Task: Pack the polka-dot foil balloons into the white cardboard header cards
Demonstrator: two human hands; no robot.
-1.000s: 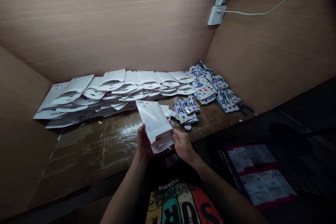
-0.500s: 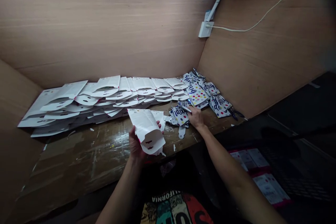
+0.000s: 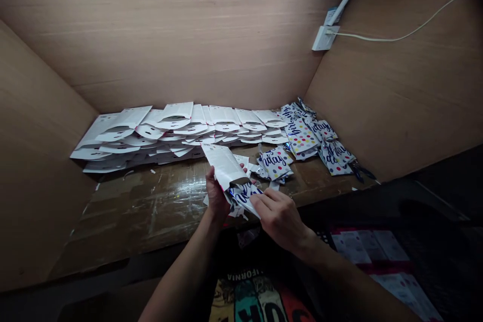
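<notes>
My left hand [image 3: 218, 193] is wrapped round a white paper envelope [image 3: 225, 165], its open mouth turned toward me. In my right hand [image 3: 281, 216] I pinch a folded foil balloon [image 3: 243, 196] with blue lettering, partly inside the envelope's mouth. Beyond the hands lies a small pile of similar folded foil balloons [image 3: 276, 163] with coloured dots. Under the envelope some white paper pieces show, mostly hidden by it and my left hand.
Overlapping rows of white envelopes [image 3: 173, 115] lie along the back wall. More folded balloons [image 3: 302, 136] are heaped in the right corner, beside dark-handled scissors [image 3: 360, 172]. Packed pink-edged boxes [image 3: 368, 246] stand low at the right. A power socket [image 3: 325, 38] hangs on the wall.
My right hand has come from the balloon pile to the envelope, bringing a folded foil balloon partly into its mouth. My left hand still holds the envelope. The view has shifted left.
</notes>
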